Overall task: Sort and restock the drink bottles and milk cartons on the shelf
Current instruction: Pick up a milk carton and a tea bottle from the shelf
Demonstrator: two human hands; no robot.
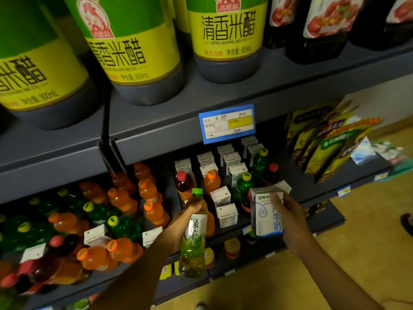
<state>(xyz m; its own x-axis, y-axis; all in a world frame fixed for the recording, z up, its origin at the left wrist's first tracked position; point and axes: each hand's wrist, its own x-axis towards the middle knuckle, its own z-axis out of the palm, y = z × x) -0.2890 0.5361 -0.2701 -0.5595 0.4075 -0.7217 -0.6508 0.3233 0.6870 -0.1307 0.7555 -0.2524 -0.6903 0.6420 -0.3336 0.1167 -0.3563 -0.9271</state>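
My left hand [181,220] grips a green tea bottle [194,240] with a green cap, held upright in front of the drinks shelf [321,204]. My right hand [288,211] holds a white and blue milk carton [266,211] just right of the bottle, near the shelf's front edge. Behind them stand several white milk cartons [225,213] in rows, mixed with an orange bottle [212,180], a green bottle [244,184] and red-capped dark bottles [183,183]. To the left, orange, green and dark bottles [120,198] fill the shelf, with a few cartons [95,234] among them.
Large green-and-yellow vinegar bottles [225,34] and dark sauce bottles [321,27] stand on the upper shelf, with a blue price tag [226,124] on its edge. Snack packets [324,142] hang at the right. A lower shelf holds yellow-capped items [232,247]. Wooden floor [368,253] lies below right.
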